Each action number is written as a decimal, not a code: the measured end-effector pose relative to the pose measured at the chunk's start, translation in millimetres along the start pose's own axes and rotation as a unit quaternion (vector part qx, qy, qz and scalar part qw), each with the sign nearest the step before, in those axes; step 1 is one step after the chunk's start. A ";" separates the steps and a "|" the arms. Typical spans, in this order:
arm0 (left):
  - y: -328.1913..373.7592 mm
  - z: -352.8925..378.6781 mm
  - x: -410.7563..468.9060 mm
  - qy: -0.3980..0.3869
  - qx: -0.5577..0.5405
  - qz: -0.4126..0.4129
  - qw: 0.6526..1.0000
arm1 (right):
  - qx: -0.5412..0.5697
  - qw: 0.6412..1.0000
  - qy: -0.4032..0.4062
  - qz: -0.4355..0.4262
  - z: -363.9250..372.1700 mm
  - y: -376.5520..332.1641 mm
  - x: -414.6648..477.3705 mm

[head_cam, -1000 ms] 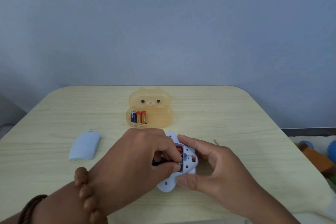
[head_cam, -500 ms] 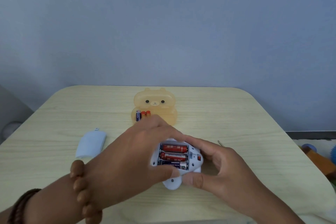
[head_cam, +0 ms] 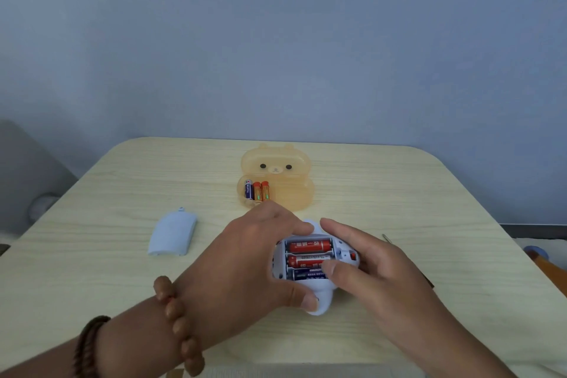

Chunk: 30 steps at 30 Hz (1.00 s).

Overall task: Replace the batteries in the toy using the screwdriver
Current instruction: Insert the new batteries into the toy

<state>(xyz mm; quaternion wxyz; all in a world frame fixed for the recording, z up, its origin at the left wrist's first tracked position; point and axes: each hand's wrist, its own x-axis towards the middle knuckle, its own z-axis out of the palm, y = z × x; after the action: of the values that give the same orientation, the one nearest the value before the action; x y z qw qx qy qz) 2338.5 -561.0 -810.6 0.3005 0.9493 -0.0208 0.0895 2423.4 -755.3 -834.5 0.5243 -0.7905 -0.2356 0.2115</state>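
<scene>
Toy [head_cam: 319,301] gripped by both hands, left [head_cam: 245,258], right [head_cam: 377,267]; three batteries [head_cam: 310,259] seated, cover [head_cam: 172,235] off; tilt risked spillage.

Soft even daylight, faint shadows, wide-angle edge warping.

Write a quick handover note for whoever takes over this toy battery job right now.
Left hand and right hand both grip the toy on the table.
Its compartment is open, with three batteries seated.
Battery cover lies off to the left.
Bear case behind holds three more batteries.
Screwdriver: only a metal tip shows past the right hand.
Left: refit cover, screw it down.
</scene>
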 end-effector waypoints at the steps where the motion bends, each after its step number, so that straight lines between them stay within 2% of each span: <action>1: -0.1 0.3 -0.1 0.001 -0.002 0.000 1.000 | 0.001 1.000 -0.001 0.000 0.0 -1.5 -0.1; 11: -1.7 1.2 -1.4 0.013 -0.012 -0.008 1.000 | -0.011 0.997 -0.068 0.019 -6.2 -13.6 8.0; 17: 2.8 3.2 -3.6 0.020 -0.006 -0.010 1.000 | -0.054 0.991 -0.118 0.015 -11.9 -21.9 13.5; 25: 2.5 1.9 -5.9 0.019 -0.010 0.004 1.000 | -0.018 0.993 -0.114 -0.017 -8.4 -7.1 -2.8; 28: -3.5 -1.7 -5.2 0.005 -0.013 0.013 1.000 | -0.078 0.992 -0.073 -0.066 -11.0 3.8 -10.3; 30: -5.0 -7.1 -4.8 -0.012 -0.002 0.021 1.000 | -0.065 0.992 -0.050 -0.099 -9.7 5.3 -9.6</action>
<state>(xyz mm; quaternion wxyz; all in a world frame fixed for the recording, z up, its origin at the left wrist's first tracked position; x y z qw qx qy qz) 2333.1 -552.9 -808.6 0.3001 0.9492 -0.0444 0.0841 2422.2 -769.8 -835.1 0.4776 -0.7842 -0.3521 0.1816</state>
